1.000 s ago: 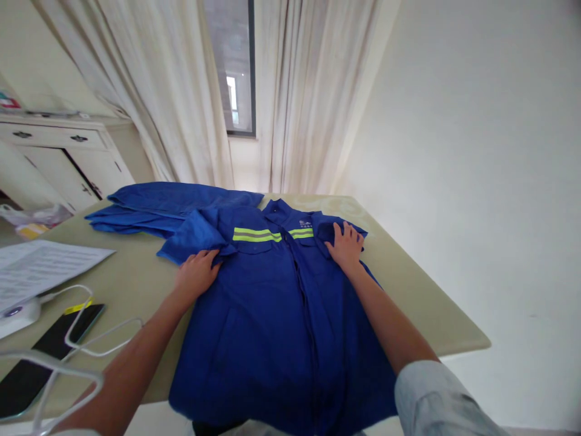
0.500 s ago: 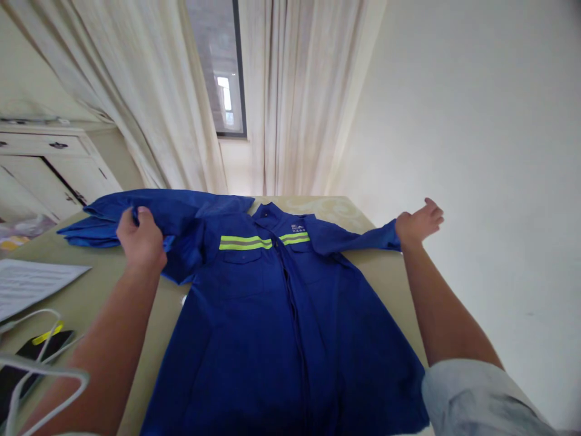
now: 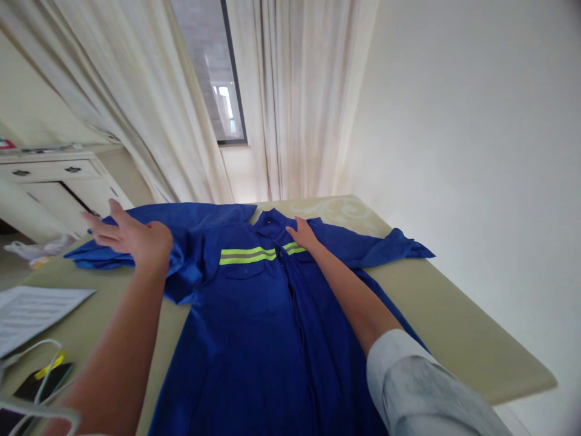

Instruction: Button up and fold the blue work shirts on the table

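A blue work jacket (image 3: 254, 315) with yellow-green reflective stripes (image 3: 247, 256) lies front up on a beige table (image 3: 458, 327), both sleeves spread out. My left hand (image 3: 129, 237) hovers open, fingers stretched, over the left sleeve and the other blue cloth beneath it. On the chest by the collar rests my right hand (image 3: 303, 234), flat and open, touching the stripe. The right sleeve (image 3: 390, 247) reaches the table's right edge.
A second blue garment (image 3: 97, 257) lies at the table's back left. Papers (image 3: 34, 309), a phone (image 3: 40, 387) and white cables (image 3: 27, 363) sit at the near left. A white cabinet (image 3: 54, 181) and curtains (image 3: 299, 97) stand behind.
My right hand let go of the right sleeve and came back to the jacket's chest. My left hand released the left sleeve and opened above it.
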`<action>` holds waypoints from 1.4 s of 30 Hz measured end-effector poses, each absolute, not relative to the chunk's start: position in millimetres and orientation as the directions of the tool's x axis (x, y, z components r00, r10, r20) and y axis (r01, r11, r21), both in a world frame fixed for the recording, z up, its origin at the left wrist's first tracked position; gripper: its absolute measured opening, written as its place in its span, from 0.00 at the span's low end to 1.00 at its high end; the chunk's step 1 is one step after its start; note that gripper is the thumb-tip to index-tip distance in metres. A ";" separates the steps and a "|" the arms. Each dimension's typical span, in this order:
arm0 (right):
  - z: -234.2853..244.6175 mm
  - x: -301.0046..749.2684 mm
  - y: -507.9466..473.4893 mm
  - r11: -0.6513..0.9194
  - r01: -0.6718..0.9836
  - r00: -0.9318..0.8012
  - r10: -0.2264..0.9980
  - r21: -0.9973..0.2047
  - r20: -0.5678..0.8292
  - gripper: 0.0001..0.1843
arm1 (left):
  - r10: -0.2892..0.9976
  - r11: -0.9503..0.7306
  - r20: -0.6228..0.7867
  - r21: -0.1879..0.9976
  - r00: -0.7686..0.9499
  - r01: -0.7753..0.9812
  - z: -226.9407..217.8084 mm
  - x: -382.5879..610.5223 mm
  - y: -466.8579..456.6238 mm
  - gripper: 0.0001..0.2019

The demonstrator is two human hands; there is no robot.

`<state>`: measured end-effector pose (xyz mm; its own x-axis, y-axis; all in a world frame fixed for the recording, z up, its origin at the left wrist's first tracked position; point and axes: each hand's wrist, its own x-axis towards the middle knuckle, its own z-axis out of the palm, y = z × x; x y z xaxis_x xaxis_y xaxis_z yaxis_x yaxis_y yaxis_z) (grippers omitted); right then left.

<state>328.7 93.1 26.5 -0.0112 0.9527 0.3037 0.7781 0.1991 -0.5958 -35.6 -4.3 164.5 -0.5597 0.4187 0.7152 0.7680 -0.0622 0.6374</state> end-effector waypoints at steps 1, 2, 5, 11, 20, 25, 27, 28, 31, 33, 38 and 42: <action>25.8 325.6 103.8 0.173 0.783 0.014 0.956 -0.598 0.294 0.34 | 0.393 -0.058 0.802 0.509 -0.449 0.859 165.3 -29.2 -6.2 0.37; 24.9 323.8 112.6 0.141 0.791 0.035 0.961 -0.595 0.274 0.35 | 0.415 -0.092 0.857 0.373 -0.305 0.923 163.9 -21.3 -5.6 0.35; 17.3 323.2 126.0 0.064 0.821 0.064 0.977 -0.567 0.203 0.39 | 0.659 -0.332 0.747 0.184 0.088 0.925 143.9 11.0 13.9 0.24; -4.5 332.2 126.6 0.132 0.705 0.125 0.944 -0.697 0.305 0.27 | 0.898 -0.369 0.367 0.331 0.242 0.869 73.8 76.2 92.5 0.20; -1.5 356.9 142.3 0.157 0.368 0.084 0.976 -0.916 0.201 0.19 | 0.989 -0.130 0.051 0.761 0.140 0.636 51.8 83.3 151.6 0.20; 19.6 364.5 133.0 0.195 0.147 -0.020 0.981 -0.970 0.194 0.13 | 0.968 -0.246 0.174 0.807 0.181 0.536 71.2 75.8 139.3 0.15; 38.0 374.7 123.2 0.219 0.110 -0.106 0.972 -0.969 0.208 0.17 | 0.937 -0.347 0.302 0.750 0.176 0.563 78.7 70.3 127.2 0.09; 48.7 381.7 117.6 0.209 0.104 -0.188 0.964 -0.972 0.187 0.20 | 0.908 -0.409 0.369 0.681 0.197 0.608 80.7 66.6 119.7 0.06; 82.0 402.0 102.7 0.133 0.229 -0.426 0.904 -0.964 0.024 0.28 | 0.801 -0.588 0.373 0.347 0.468 0.730 78.1 55.4 93.9 0.16; 98.9 403.0 98.0 0.138 0.382 -0.423 0.905 -0.914 -0.041 0.29 | 0.746 -0.666 0.141 0.191 0.651 0.721 72.0 51.2 76.1 0.24; 87.4 332.8 94.9 0.399 0.640 -0.289 0.917 -0.657 0.276 0.33 | 0.778 -0.624 0.038 0.161 0.627 0.764 68.4 43.5 26.5 0.33; 32.9 271.3 82.3 0.478 0.761 -0.460 0.875 -0.439 0.155 0.43 | 0.902 -0.354 0.297 0.098 0.312 0.930 74.3 4.7 -27.0 0.27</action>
<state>271.3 82.3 32.9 -0.4595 0.8746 0.1548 0.7610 0.4776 -0.4391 4.7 -27.0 74.3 0.3124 0.9023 0.2971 0.9299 -0.3543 0.0984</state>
